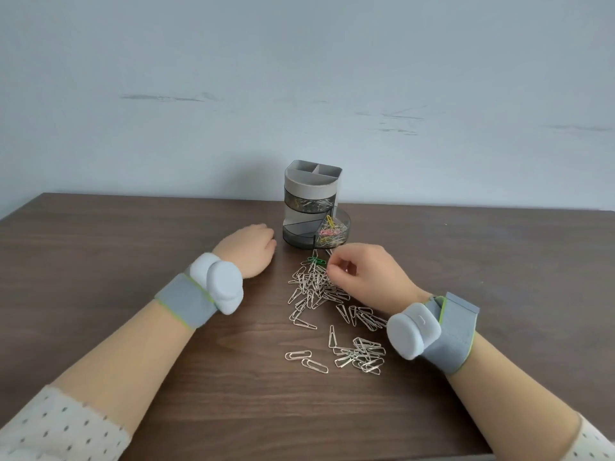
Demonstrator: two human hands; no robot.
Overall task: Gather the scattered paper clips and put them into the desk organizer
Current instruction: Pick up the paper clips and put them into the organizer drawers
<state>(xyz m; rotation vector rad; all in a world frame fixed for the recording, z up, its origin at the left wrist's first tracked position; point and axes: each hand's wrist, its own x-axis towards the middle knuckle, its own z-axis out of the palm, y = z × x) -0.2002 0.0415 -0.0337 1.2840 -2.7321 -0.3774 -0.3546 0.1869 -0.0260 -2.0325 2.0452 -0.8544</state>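
A grey desk organizer (311,202) stands at the back middle of the table, its lower smoky drawer (332,232) swung out to the right with coloured and silver clips inside. Several silver paper clips (314,284) lie scattered in front of it, with another heap (361,356) nearer me. One green clip (316,260) lies at the pile's far end. My right hand (364,272) hovers over the pile, fingertips curled and pinching at clips just right of the green one. My left hand (254,249) rests on the table left of the organizer, fingers curled under, holding nothing visible.
The brown wooden table (133,261) meets a pale wall at the back. Both wrists carry grey straps with white devices (221,282). The table's front edge runs close to my forearms at the bottom right.
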